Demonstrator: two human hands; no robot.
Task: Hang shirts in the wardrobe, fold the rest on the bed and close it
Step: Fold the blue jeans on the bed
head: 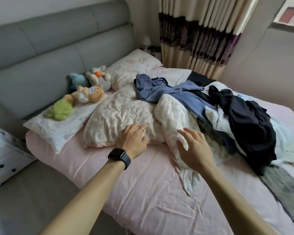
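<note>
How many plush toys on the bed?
4, clustered by the headboard: blue toy farthest back, white rabbit beside it, orange toy in front of both, green toy nearest, on the pillow. Others could be hidden behind.

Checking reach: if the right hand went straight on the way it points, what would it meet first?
Probably the crumpled cream duvet just ahead of the right hand; depth is unclear.

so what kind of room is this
A bedroom, most likely in a home: a bed with a grey padded headboard, pillows and stuffed toys at its head, and a heap of clothes lying on it.
</note>
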